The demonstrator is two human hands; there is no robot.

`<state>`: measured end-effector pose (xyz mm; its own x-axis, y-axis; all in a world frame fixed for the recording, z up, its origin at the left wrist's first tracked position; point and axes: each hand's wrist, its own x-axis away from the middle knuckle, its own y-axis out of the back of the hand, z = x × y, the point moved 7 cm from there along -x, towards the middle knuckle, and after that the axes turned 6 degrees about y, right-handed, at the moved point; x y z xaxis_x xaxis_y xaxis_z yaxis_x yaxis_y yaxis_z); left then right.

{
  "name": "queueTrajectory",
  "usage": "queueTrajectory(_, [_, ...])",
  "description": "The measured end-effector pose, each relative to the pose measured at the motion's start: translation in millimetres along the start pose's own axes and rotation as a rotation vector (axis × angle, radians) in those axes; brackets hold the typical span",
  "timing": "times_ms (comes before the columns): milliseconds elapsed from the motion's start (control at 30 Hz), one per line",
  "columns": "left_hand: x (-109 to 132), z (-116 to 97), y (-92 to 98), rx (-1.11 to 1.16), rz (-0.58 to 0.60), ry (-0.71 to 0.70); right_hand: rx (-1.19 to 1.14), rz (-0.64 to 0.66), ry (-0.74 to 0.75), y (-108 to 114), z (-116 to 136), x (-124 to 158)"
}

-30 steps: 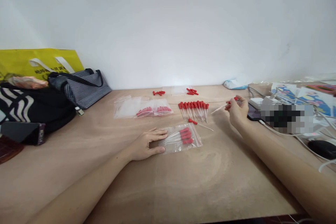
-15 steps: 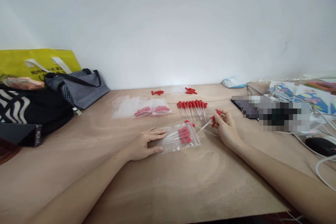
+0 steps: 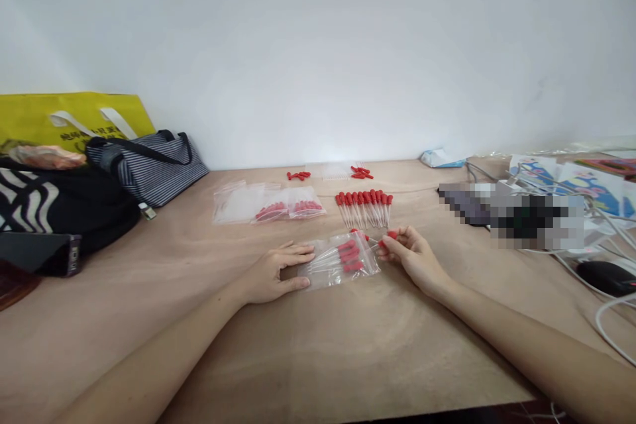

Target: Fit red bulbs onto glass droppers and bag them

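My left hand (image 3: 275,273) lies with fingers spread, its fingertips on the left end of a clear zip bag (image 3: 322,271). Several droppers with red bulbs (image 3: 350,255) are inside that bag. At the bag's right end my right hand (image 3: 415,258) pinches a dropper by its red bulb (image 3: 387,240); its clear tube reaches to the bag's opening, and whether the tip is inside I cannot tell. Another red bulb (image 3: 354,232) shows just behind the bag. A row of red-topped droppers (image 3: 364,199) lies farther back.
Zip bags with red bulbs (image 3: 271,211) lie back left of centre, and loose red bulbs (image 3: 299,176) near the wall. Left stand a striped bag (image 3: 154,169) and a black bag (image 3: 59,202). Cables and a black mouse (image 3: 606,277) are at the right.
My right hand has moved left and slightly down with the dropper, bringing it up to the bag's open end. My left hand has stayed in place on the bag.
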<state>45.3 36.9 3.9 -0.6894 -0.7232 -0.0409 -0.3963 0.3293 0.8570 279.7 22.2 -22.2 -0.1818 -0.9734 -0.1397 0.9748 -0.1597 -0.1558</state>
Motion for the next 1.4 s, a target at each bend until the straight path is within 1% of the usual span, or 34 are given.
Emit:
queueTrajectory(133, [0.8,1.4,-0.9,-0.002,-0.002,0.000,0.171,0.251,0.003,-10.5,-3.2,3.5])
queueTrajectory(267, [1.2,2.9,-0.7,0.018,-0.015,0.001,0.295,0.465,0.002,-18.3,-4.4,6.7])
queueTrajectory(333, [1.4,3.1,-0.4,0.025,-0.020,-0.003,0.297,0.540,-0.022,-21.4,-4.5,8.8])
queueTrajectory(367, [1.6,3.2,-0.3,0.025,-0.020,-0.004,0.289,0.557,-0.033,-22.1,-4.2,9.4])
queueTrajectory(433, [1.7,3.0,0.1,0.021,-0.021,-0.005,0.293,0.554,-0.036,-22.3,-2.9,9.2])
queueTrajectory(600, [0.8,1.3,0.0,0.002,-0.010,-0.003,0.375,0.532,0.043,-26.6,-0.2,6.2])
queueTrajectory(833, [0.7,1.0,-0.2,-0.003,-0.015,0.009,0.407,0.404,0.098,-25.6,-9.0,-2.1])
queueTrajectory(900, [1.1,1.6,-0.5,-0.006,-0.016,0.011,0.399,0.421,0.098,-26.5,-10.1,-1.4])
queueTrajectory(1000, [1.1,1.8,-0.4,-0.008,-0.014,0.011,0.368,0.502,0.086,-31.7,-11.0,1.9])
queueTrajectory(1033, [0.9,1.4,-0.2,-0.006,-0.014,0.009,0.361,0.510,0.087,-32.8,-11.0,2.2])
queueTrajectory(1067, [0.6,0.8,0.2,-0.003,-0.014,0.007,0.359,0.493,0.093,-32.6,-10.8,1.3])
queueTrajectory(1167, [-0.6,-1.5,1.3,0.011,-0.013,0.000,0.403,0.384,0.128,-28.2,-9.7,-4.3])
queueTrajectory(1200, [-1.0,-2.0,1.3,0.012,-0.011,-0.001,0.425,0.373,0.136,-27.7,-9.6,-5.7])
queueTrajectory(1233, [-1.1,-2.1,1.2,0.010,-0.010,-0.001,0.443,0.389,0.142,-28.4,-9.5,-6.5])
queueTrajectory(1333, [-0.1,-0.4,-0.1,0.002,-0.007,-0.002,0.462,0.529,0.161,-32.3,-6.3,-6.0])
queueTrajectory(1367, [0.8,0.3,-0.5,0.001,-0.009,-0.005,0.497,0.542,0.180,-30.5,-2.9,-6.6])
queueTrajectory(1400, [1.7,0.7,-0.6,0.002,-0.013,-0.008,0.565,0.517,0.214,-26.5,1.9,-8.2])
